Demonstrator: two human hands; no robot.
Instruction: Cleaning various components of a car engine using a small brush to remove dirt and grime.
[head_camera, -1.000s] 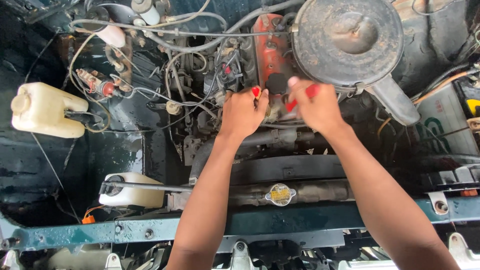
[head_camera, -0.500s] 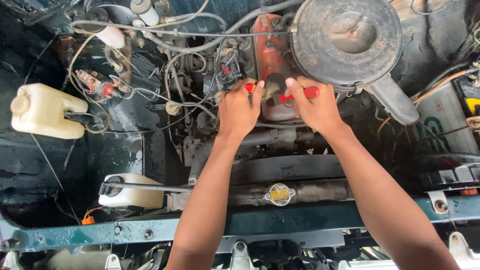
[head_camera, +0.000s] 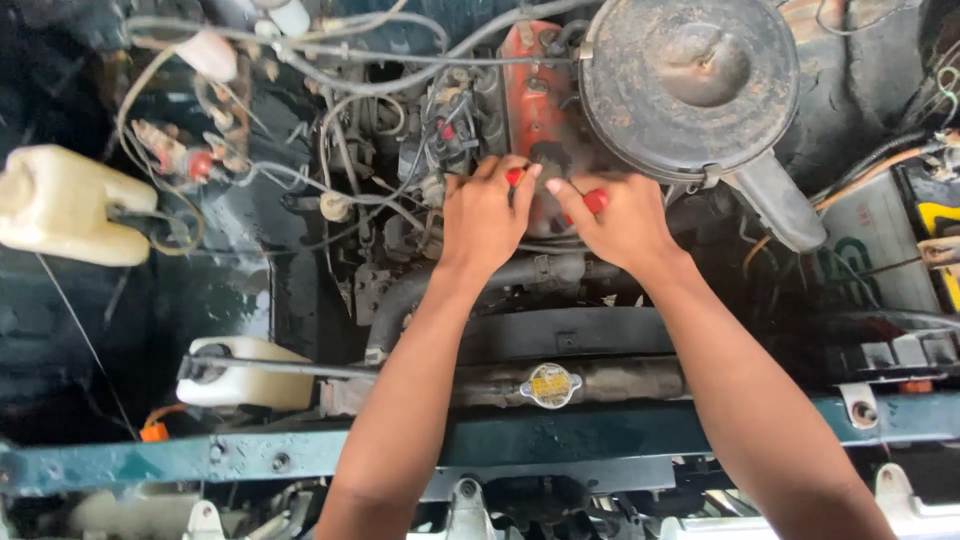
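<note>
Both my arms reach into an open engine bay. My left hand (head_camera: 485, 215) and my right hand (head_camera: 622, 225) sit side by side on the front end of the red valve cover (head_camera: 535, 100). Each hand has its fingers curled around a red-handled part of a small tool (head_camera: 594, 201), which is mostly hidden by the fingers. The fingertips nearly touch just below the edge of the round, rusty air cleaner housing (head_camera: 690, 80). Wires and hoses (head_camera: 400, 150) run just left of my left hand.
A white plastic reservoir (head_camera: 70, 205) sits at the far left and a smaller white tank (head_camera: 240, 375) lower down. The radiator cap (head_camera: 550, 385) lies between my forearms, above the green crossmember (head_camera: 600, 440). A battery (head_camera: 900, 250) stands at the right.
My right hand has shifted a little left and down toward my left hand, so the fingertips now almost meet. The arms have otherwise stayed in place.
</note>
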